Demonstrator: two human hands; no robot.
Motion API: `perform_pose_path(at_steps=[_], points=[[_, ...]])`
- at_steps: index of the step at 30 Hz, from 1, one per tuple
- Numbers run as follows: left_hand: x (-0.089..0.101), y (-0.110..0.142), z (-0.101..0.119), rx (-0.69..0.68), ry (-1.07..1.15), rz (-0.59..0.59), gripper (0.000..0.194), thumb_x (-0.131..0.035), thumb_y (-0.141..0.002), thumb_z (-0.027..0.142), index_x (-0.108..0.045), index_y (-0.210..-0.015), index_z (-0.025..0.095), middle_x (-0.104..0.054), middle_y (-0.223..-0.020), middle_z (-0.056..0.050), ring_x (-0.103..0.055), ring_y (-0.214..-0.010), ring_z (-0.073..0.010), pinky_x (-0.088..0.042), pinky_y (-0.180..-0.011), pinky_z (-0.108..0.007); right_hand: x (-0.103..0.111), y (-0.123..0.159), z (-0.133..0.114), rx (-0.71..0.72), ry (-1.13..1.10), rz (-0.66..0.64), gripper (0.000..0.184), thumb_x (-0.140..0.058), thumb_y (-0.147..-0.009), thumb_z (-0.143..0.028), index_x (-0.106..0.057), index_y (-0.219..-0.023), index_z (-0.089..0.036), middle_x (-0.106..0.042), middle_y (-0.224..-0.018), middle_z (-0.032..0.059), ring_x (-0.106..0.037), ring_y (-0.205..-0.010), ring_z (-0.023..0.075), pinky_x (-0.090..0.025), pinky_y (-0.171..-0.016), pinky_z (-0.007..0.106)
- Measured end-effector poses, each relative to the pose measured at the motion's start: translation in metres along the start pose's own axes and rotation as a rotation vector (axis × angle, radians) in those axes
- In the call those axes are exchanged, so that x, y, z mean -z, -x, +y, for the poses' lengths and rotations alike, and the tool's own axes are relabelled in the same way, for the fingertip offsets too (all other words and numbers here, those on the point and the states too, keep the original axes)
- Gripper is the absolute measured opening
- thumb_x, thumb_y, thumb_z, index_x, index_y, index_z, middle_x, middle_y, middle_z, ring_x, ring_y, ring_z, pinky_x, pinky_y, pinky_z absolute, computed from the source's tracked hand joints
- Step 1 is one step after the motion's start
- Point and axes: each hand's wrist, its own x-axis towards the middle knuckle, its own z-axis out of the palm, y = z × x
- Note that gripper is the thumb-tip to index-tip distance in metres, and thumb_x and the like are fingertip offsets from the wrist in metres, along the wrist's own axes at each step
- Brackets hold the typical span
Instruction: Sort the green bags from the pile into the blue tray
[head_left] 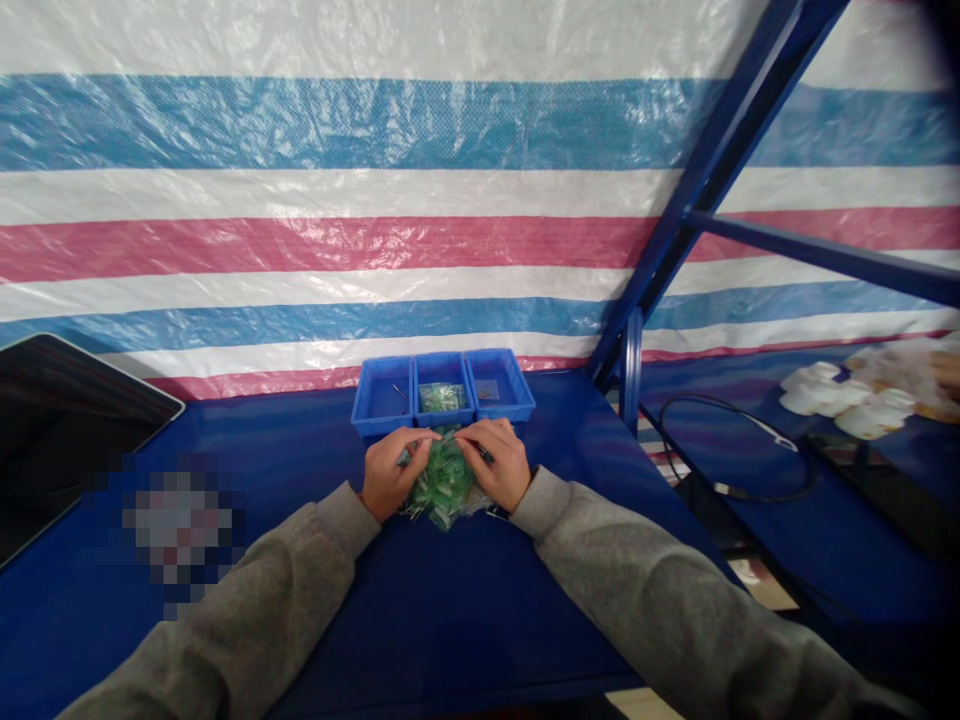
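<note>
A loose heap of small clear and green plastic packets (444, 492) lies on the blue table in front of me. My left hand (396, 470) is at the heap's left side, thumb and fingers pinched together at its top edge. Opposite it, my right hand (498, 462) pinches in the same way, its fingertips close to those of the left. A bit of green plastic packet shows between the fingertips, though its outline blends into the heap. Thin sticks or dark slim items poke out around the pile; their kind is too small to tell.
Just beyond my hands stand three joined blue bins: the left bin (365, 395) holds a thin item, the middle bin (444, 365) green packets, the right bin (517, 385) a clear packet. A dark screen (67, 430) stands left. A blue frame post (631, 370), cable (739, 405) and white bottles (847, 395) are right.
</note>
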Motion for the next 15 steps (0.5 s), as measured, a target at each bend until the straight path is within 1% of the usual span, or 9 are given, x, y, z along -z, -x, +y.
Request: perform_pose_path(at_steps=[2,6,11,15], points=[[0.0004,-0.0002,-0.0002,0.011,-0.013,-0.014,0.016,-0.049,-0.087,0.021,-0.063,-0.092,0.016,-0.068,-0.084,-0.004,-0.062,-0.069,-0.0110,-0.049,-0.071,-0.023,0.0000,0.0003,0.0001,0.001,-0.004,0.005,0.014,-0.048,-0.088,-0.023,-0.062,-0.087,-0.020,-0.067,-0.082,0.0035,-0.060,-0.078,0.0166,-0.038,-0.076,0.034],[-0.0009,0.0011,-0.0022,-0.004,-0.021,-0.002,0.019,-0.048,-0.088,0.023,-0.061,-0.099,0.015,-0.067,-0.084,-0.005,-0.062,-0.072,-0.0124,-0.049,-0.072,-0.025,-0.0001,0.0006,0.0001,0.003,-0.008,0.005,0.013,-0.049,-0.088,-0.022,-0.062,-0.088,-0.020,-0.067,-0.083,0.0031,-0.060,-0.079,0.0161,-0.038,-0.076,0.034],[-0.0020,0.0027,-0.0058,-0.031,-0.033,0.013,0.021,-0.050,-0.087,0.020,-0.061,-0.104,0.017,-0.067,-0.088,-0.005,-0.061,-0.072,-0.0124,-0.050,-0.072,-0.026,-0.0006,0.0001,-0.0002,0.006,-0.004,0.003,0.013,-0.048,-0.088,-0.022,-0.062,-0.089,-0.020,-0.067,-0.082,0.0030,-0.060,-0.078,0.0161,-0.038,-0.075,0.034],[-0.0013,0.0020,-0.0058,-0.060,-0.020,0.020,0.022,-0.052,-0.086,0.018,-0.061,-0.106,0.018,-0.066,-0.091,-0.005,-0.061,-0.078,-0.0129,-0.050,-0.074,-0.026,-0.0009,0.0000,-0.0006,0.016,-0.008,0.012,0.014,-0.048,-0.089,-0.022,-0.062,-0.088,-0.020,-0.067,-0.082,0.0034,-0.060,-0.078,0.0162,-0.038,-0.075,0.034]])
